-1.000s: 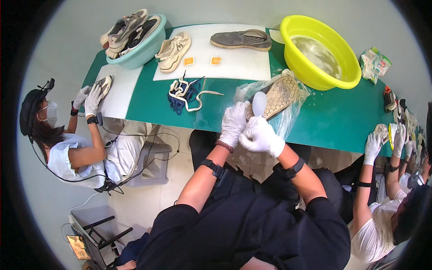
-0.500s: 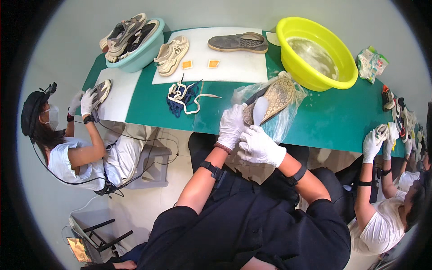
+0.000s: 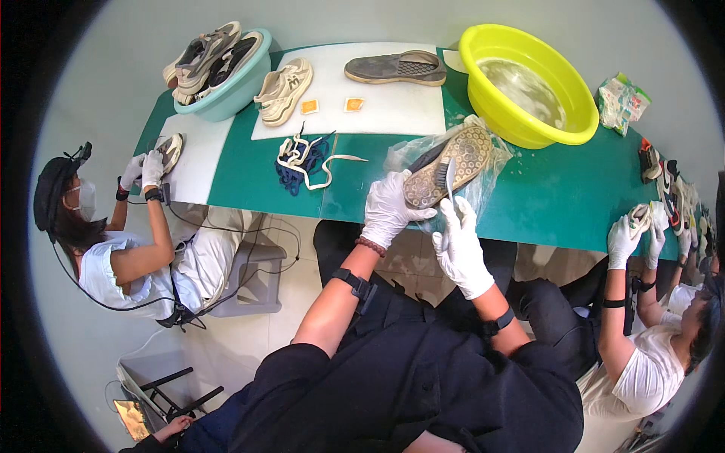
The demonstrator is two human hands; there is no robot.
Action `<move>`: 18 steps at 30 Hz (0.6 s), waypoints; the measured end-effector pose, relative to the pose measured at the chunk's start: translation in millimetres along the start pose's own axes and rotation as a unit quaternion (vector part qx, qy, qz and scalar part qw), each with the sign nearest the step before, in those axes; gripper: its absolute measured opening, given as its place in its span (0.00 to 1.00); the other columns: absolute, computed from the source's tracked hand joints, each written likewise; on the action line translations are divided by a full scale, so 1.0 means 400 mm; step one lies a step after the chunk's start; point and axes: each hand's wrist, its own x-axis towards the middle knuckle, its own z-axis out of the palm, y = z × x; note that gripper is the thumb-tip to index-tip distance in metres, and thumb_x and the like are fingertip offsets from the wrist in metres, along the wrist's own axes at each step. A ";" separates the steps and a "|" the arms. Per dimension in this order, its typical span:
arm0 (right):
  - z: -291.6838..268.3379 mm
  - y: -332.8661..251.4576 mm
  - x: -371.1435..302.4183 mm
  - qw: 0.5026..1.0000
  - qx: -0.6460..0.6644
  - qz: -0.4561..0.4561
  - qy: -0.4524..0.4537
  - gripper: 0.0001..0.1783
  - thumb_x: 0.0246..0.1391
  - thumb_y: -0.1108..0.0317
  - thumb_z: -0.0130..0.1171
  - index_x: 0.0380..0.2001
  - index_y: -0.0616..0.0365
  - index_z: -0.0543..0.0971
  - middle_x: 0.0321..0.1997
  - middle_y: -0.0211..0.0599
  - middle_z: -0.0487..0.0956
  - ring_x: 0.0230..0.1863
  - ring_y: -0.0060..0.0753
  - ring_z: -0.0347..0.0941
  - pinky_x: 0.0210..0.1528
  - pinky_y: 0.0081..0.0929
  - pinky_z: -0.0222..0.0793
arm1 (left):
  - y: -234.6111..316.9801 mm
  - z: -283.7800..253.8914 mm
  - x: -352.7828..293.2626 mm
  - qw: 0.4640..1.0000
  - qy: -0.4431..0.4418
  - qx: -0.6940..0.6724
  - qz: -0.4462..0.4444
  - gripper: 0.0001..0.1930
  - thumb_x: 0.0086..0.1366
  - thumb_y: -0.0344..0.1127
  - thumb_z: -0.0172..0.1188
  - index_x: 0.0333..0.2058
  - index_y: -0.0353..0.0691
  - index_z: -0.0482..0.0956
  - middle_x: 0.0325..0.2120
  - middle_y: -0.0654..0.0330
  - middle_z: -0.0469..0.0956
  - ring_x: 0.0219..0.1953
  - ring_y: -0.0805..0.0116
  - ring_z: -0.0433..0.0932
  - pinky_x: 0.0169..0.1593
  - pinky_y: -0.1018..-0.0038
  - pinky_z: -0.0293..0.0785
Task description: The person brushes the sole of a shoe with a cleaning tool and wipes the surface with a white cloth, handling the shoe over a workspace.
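In my gloved left hand is the heel end of a shoe, held sole up with the thumb along its edge. Tan tread with round studs covers the sole. My gloved right hand grips a brush by its white handle, fingers closed around the lower end. Its dark bristles rest against the sole near the heel. Beneath the shoe, a crumpled clear plastic bag is spread on the green table.
A yellow basin of sudsy water stands back right. Loose laces, a grey slip-on, a beige sneaker and a blue basin of shoes lie leftward. Co-workers handle shoes at both sides.
The brush has turned from showing its white back to standing on edge, bristles toward the sole. My right hand has shifted right, away from my left hand, which still holds the shoe.
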 end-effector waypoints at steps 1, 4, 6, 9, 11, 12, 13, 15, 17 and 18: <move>-0.007 0.007 -0.016 0.998 0.035 0.047 -0.027 0.34 0.57 0.76 0.55 0.68 0.58 0.64 0.64 0.56 0.66 0.62 0.55 0.70 0.61 0.39 0.70 | 0.000 0.001 0.001 1.000 0.000 -0.001 0.000 0.48 0.36 0.62 0.78 0.51 0.36 0.74 0.41 0.51 0.77 0.43 0.51 0.78 0.49 0.61 0.71; -0.030 0.023 -0.038 0.989 0.118 0.088 -0.029 0.34 0.56 0.79 0.54 0.67 0.57 0.66 0.64 0.55 0.67 0.61 0.58 0.70 0.61 0.39 0.70 | -0.003 0.003 0.000 1.000 0.008 0.015 0.005 0.50 0.35 0.65 0.78 0.52 0.36 0.74 0.41 0.51 0.77 0.43 0.51 0.78 0.49 0.61 0.71; -0.028 0.042 -0.054 0.987 0.138 0.080 0.003 0.32 0.53 0.82 0.53 0.64 0.57 0.70 0.62 0.56 0.67 0.60 0.55 0.71 0.61 0.38 0.70 | -0.004 0.002 -0.001 1.000 0.011 0.011 0.003 0.50 0.35 0.65 0.78 0.52 0.36 0.74 0.41 0.52 0.77 0.44 0.51 0.78 0.50 0.61 0.71; -0.051 0.036 -0.052 0.946 0.255 0.195 0.042 0.30 0.49 0.87 0.49 0.57 0.58 0.76 0.59 0.48 0.71 0.58 0.40 0.73 0.62 0.33 0.68 | -0.001 -0.001 0.000 1.000 0.006 0.001 0.003 0.50 0.35 0.65 0.77 0.52 0.36 0.73 0.41 0.52 0.78 0.44 0.51 0.78 0.51 0.61 0.71; -0.031 0.092 -0.071 0.957 0.221 0.187 0.026 0.30 0.50 0.87 0.48 0.58 0.59 0.75 0.59 0.47 0.71 0.59 0.40 0.73 0.63 0.32 0.67 | 0.003 -0.002 0.003 1.000 0.004 -0.004 0.001 0.50 0.35 0.65 0.77 0.52 0.36 0.74 0.41 0.52 0.78 0.44 0.51 0.78 0.51 0.61 0.71; -0.028 0.096 -0.065 0.965 0.189 0.179 0.009 0.30 0.51 0.87 0.47 0.59 0.59 0.74 0.60 0.47 0.72 0.60 0.40 0.73 0.64 0.32 0.66 | 0.003 -0.004 0.001 1.000 0.001 -0.006 -0.001 0.50 0.35 0.65 0.77 0.52 0.36 0.74 0.41 0.53 0.78 0.44 0.51 0.78 0.51 0.61 0.71; -0.025 0.097 -0.060 0.965 0.189 0.179 0.009 0.30 0.51 0.87 0.47 0.59 0.59 0.74 0.60 0.47 0.72 0.60 0.40 0.73 0.64 0.32 0.66 | 0.001 -0.002 0.000 1.000 0.001 -0.005 -0.001 0.50 0.35 0.65 0.77 0.52 0.36 0.74 0.41 0.53 0.78 0.44 0.51 0.78 0.51 0.61 0.71; -0.023 0.091 -0.027 0.924 0.293 0.245 -0.003 0.31 0.54 0.85 0.47 0.63 0.61 0.70 0.63 0.52 0.72 0.64 0.42 0.71 0.66 0.31 0.63 | -0.006 0.003 -0.003 1.000 0.016 -0.005 0.004 0.50 0.34 0.65 0.77 0.52 0.36 0.74 0.41 0.53 0.78 0.44 0.52 0.78 0.51 0.61 0.71; -0.034 0.073 0.026 0.925 0.283 0.252 -0.021 0.33 0.55 0.83 0.49 0.66 0.62 0.66 0.66 0.54 0.70 0.66 0.41 0.69 0.66 0.31 0.62 | -0.009 0.001 -0.006 1.000 0.013 -0.009 -0.001 0.50 0.34 0.65 0.77 0.52 0.36 0.74 0.41 0.53 0.78 0.44 0.52 0.78 0.51 0.62 0.71; -0.038 0.073 0.049 0.926 0.271 0.259 -0.039 0.34 0.56 0.81 0.50 0.69 0.63 0.63 0.68 0.55 0.69 0.69 0.41 0.67 0.67 0.30 0.61 | -0.007 0.001 -0.005 1.000 0.011 -0.015 -0.006 0.50 0.35 0.65 0.77 0.51 0.36 0.74 0.41 0.53 0.78 0.44 0.52 0.78 0.51 0.62 0.71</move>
